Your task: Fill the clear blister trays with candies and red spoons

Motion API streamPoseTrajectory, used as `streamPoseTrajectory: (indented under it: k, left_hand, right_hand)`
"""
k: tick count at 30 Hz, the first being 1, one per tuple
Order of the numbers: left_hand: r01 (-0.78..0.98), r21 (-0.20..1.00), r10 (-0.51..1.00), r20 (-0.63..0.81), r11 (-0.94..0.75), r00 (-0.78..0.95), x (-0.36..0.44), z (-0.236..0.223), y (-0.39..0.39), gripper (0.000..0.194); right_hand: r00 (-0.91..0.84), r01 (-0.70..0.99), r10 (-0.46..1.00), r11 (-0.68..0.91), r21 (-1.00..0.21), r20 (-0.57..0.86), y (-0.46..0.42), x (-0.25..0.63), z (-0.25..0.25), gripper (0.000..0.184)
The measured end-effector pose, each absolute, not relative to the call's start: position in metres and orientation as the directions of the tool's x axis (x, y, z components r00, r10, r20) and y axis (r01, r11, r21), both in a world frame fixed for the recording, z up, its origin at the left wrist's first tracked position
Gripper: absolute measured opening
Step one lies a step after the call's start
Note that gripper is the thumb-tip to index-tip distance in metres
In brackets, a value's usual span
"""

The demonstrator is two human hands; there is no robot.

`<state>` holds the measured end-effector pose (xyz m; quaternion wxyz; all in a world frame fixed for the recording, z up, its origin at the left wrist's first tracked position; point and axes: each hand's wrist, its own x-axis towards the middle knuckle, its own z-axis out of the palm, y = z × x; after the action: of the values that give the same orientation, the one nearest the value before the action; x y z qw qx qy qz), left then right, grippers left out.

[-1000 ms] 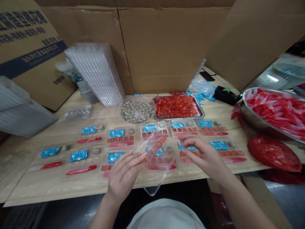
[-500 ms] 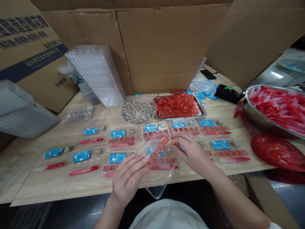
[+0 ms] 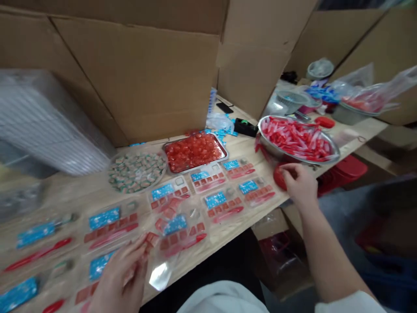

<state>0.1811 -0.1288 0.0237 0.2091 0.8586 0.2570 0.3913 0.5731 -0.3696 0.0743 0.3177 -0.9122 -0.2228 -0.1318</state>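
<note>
My left hand (image 3: 122,274), blurred at the lower left, has its fingers closed on a clear plastic case (image 3: 160,274) tilted above the table. A row of small red squares (image 3: 150,239) shows along the case, by my fingertips. My right hand (image 3: 301,184) reaches far to the right, thumb and fingers pinched at a red basket (image 3: 279,176) on the table's edge. Whatever lies between those fingertips is too small to make out. Beneath the case, shallow clear packs (image 3: 224,206) lie in rows, with blue printed packets (image 3: 215,200), red squares and red-pink plastic sticks (image 3: 230,214).
Behind the packs are a round tub of small wrapped pieces (image 3: 137,171) and a metal tray of red pieces (image 3: 195,152). A steel bowl of red-pink sticks (image 3: 299,139) stands beyond my right hand. Stacked clear cases (image 3: 61,121) lean left; cardboard walls (image 3: 137,74) close the back.
My right hand has left the clear case and moved right to the red basket. My left hand keeps the case, lower left in view. The head view has turned right.
</note>
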Motion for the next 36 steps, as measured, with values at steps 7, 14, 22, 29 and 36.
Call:
streamPoseTrajectory:
  k: [7,14,22,29,36]
  left_hand:
    - [0.222,0.97,0.958,0.032,-0.098,0.284,0.204,0.04,-0.142,0.024]
    - [-0.143,0.94,0.927,-0.268,0.311,0.261,0.216,0.048,-0.142,0.034]
    - [-0.212,0.886,0.906,-0.375,0.413,0.196,0.158,0.053,-0.148,0.03]
    - [-0.218,0.897,0.919,-0.395,0.384,-0.007,0.088,0.045,-0.119,0.041]
    - [-0.256,0.94,0.913,-0.297,0.227,-0.28,0.036,0.052,-0.073,0.041]
  right_hand:
    - [0.856,0.416,0.341,-0.9,-0.129,0.388,-0.428,0.615,0.066,0.025]
    - [0.681,0.45,0.728,-0.335,-0.828,0.076,-0.313,0.502,0.053,0.028]
    - [0.167,0.15,0.967,-0.216,-0.965,-0.191,-0.22,0.37,0.038,0.033]
    - [0.009,0.119,0.983,-0.185,-0.975,-0.186,-0.203,0.321,0.038,0.042]
    - [0.048,0.195,0.972,-0.235,-0.952,-0.23,-0.21,0.334,0.034,0.036]
